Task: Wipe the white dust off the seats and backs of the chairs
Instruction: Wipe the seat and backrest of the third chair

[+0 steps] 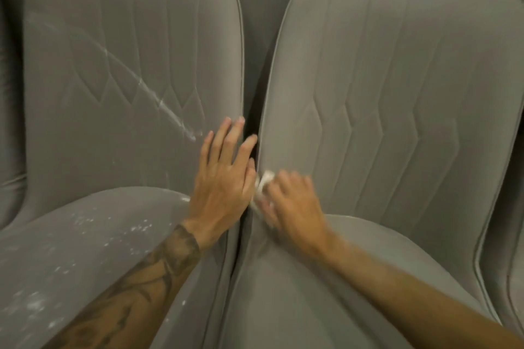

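While the left hand (224,173) lies flat with its fingers (236,133) spread wide, it presses on the side edge of the left chair (127,65), right by the dark gap (252,110) between the two chairs. That hand holds nothing; its grip is let go.

At 3 o'clock from it, almost touching, is the right hand (292,201). It looks blurry. Its grip is curled tight around a small white cloth (265,180), and the cloth sticks out at 11 o'clock from the knuckles. The cloth touches the edge of the right chair (382,93), low on its back where the back meets the seat.

White dust (170,113) runs in a long slanted streak across the back of the left chair, from 10 o'clock down to the left hand's fingertips. More white specks (93,235) sit on that chair's seat at 8 o'clock from the left hand. The right chair's back and seat look grey and clean.

The left forearm (136,286) has dark tattoos. Both arms are bare.
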`<state>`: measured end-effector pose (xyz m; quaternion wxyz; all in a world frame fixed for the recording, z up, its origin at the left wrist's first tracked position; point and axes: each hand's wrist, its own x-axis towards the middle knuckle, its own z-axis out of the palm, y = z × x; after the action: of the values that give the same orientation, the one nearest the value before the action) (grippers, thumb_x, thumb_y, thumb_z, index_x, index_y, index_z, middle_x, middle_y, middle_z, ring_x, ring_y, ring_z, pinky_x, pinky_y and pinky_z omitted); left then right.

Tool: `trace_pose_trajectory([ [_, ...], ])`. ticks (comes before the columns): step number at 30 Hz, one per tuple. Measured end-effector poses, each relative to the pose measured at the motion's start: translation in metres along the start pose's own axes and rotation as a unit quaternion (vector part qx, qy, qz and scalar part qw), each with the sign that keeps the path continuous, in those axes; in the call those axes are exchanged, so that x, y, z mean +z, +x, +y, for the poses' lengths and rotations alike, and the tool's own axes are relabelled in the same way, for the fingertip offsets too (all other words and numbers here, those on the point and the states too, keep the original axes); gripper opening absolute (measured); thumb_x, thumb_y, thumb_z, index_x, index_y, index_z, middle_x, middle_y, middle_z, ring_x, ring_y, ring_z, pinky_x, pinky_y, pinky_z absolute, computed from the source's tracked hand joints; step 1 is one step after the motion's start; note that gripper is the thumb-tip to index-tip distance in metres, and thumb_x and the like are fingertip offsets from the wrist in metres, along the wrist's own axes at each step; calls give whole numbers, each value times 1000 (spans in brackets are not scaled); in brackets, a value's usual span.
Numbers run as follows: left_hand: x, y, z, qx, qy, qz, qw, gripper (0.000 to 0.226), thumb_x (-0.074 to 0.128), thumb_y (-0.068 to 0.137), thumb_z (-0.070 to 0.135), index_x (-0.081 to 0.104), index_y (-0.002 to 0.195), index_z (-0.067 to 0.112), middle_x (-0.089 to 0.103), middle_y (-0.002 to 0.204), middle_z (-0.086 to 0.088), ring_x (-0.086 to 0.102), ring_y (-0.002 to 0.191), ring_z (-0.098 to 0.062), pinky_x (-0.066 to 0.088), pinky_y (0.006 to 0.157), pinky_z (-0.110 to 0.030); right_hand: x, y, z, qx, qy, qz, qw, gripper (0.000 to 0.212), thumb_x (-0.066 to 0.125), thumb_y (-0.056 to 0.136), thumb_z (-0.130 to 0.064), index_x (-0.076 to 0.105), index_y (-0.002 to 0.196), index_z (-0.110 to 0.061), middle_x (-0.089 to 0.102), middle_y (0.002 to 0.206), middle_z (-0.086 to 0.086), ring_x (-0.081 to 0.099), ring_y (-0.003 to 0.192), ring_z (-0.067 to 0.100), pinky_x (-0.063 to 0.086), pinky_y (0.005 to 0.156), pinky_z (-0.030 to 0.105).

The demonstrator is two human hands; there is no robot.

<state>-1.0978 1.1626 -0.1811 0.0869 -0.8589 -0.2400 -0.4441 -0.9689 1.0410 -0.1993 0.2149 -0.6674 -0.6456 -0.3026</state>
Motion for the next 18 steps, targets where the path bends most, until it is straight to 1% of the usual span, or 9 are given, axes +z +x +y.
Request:
trace_pose_trajectory([
  [2, -4, -27, 5, -3, -5, -31, 999, 43, 45, 104, 17, 54, 146, 12, 31, 167, -13, 23, 158, -30, 23, 126, -55, 11, -42, -19, -81, 41, -121, 989, 24, 52, 100, -43, 59, 92, -21, 56, 93, 3, 54, 83, 26, 38, 69, 41],
  [3, -5, -40, 7, -1, -6, -48, 999, 44, 48, 103, 17, 54, 145, 12, 30, 168, -13, 24, 158, -31, 24, 125, -55, 14, -50, -19, -85, 51, -164, 981, 25, 49, 100, -46, 56, 92, -24, 53, 94, 0, 52, 84, 24, 34, 70, 39],
  [6, -12, -76, 10, 1, -10, -99, 995, 44, 49, 101, 19, 55, 145, 13, 31, 167, -12, 27, 156, -31, 28, 124, -55, 17, -48, 13, -24, 23, -234, 972, 28, 41, 101, -48, 57, 99, -26, 53, 104, 0, 52, 96, 25, 34, 78, 40],
  [8, -18, -95, 12, -9, -16, -125, 992, 43, 45, 102, 22, 57, 142, 13, 33, 166, -11, 30, 155, -30, 28, 124, -52, 14, -44, 35, 82, -24, -283, 955, 30, 38, 103, -47, 58, 110, -25, 53, 116, 1, 52, 109, 27, 36, 87, 42],
  [10, -23, -108, 15, -20, -20, -148, 989, 41, 43, 102, 24, 58, 139, 14, 36, 164, -10, 33, 152, -30, 30, 122, -49, 11, -44, 30, 176, -28, -297, 938, 33, 36, 104, -46, 57, 118, -24, 54, 125, 2, 52, 116, 27, 39, 93, 41],
  [11, -24, -113, 18, -27, -25, -156, 987, 40, 43, 102, 24, 59, 138, 14, 37, 163, -9, 35, 151, -29, 32, 121, -47, 9, -44, 16, 188, -3, -293, 937, 34, 37, 104, -44, 58, 118, -22, 56, 125, 3, 54, 115, 28, 42, 94, 41],
  [13, -26, -120, 22, -46, -33, -166, 984, 38, 41, 104, 25, 60, 136, 15, 43, 159, -9, 40, 148, -28, 35, 119, -44, 5, -53, -26, 150, 73, -272, 948, 35, 36, 101, -42, 61, 112, -20, 62, 117, 6, 60, 107, 29, 47, 90, 42],
  [15, -30, -123, 26, -60, -44, -176, 982, 41, 36, 106, 27, 62, 135, 14, 48, 156, -9, 44, 145, -27, 34, 119, -40, -8, -68, -57, 91, 133, -273, 948, 38, 33, 96, -47, 59, 106, -22, 63, 110, 4, 59, 100, 27, 44, 82, 43],
  [18, -37, -127, 29, -72, -74, -204, 973, 44, 32, 106, 29, 61, 136, 14, 50, 153, -6, 47, 142, -23, 29, 119, -35, -21, -69, -42, 84, 151, -299, 938, 33, 37, 101, -46, 57, 110, -23, 62, 114, 5, 56, 103, 27, 41, 85, 42],
])
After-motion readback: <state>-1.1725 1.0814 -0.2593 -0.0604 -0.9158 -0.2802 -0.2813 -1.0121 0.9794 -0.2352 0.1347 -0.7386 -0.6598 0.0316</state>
